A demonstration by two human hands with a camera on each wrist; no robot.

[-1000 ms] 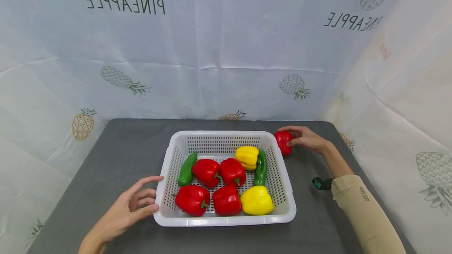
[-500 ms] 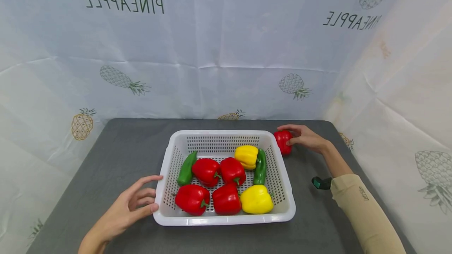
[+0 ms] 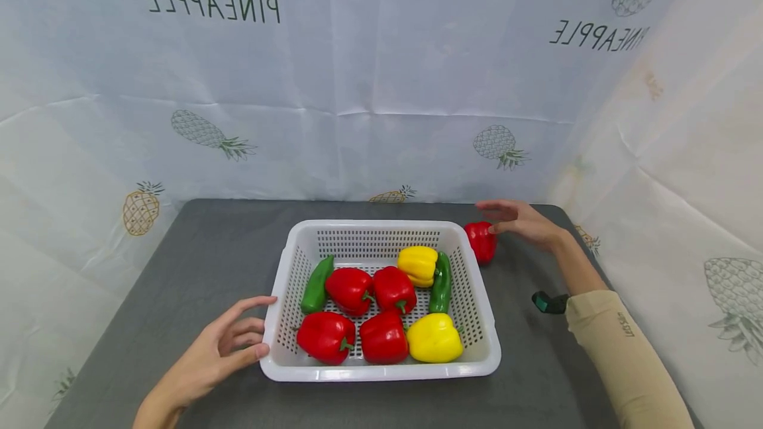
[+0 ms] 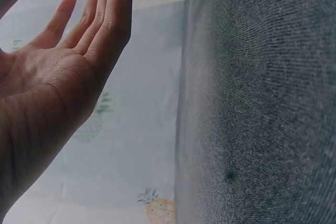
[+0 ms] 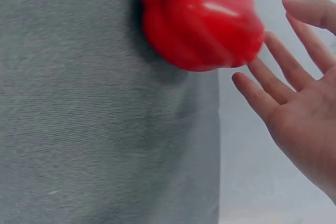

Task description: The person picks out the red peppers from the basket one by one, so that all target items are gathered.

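Note:
My left hand is at the left side of a white perforated plastic basket, index fingertip and thumb right at its rim. Its fingers are loosely bent, and the left wrist view shows the palm bare. On the dark cloth just outside the basket's back right corner sits a red bell pepper. My right hand is beside and above that pepper, fingers spread. In the right wrist view the red pepper stands on the cloth, with the fingers extended behind it and not wrapped round it.
Inside the basket lie several red bell peppers, two yellow bell peppers and two long green vegetables. A dark strap with a green piece hangs by the right forearm. A pineapple-print curtain stands behind the grey-covered table.
My right hand has let go of the red pepper and lifted slightly up and away, its fingers opening. The pepper, the basket and my left hand stay where they were.

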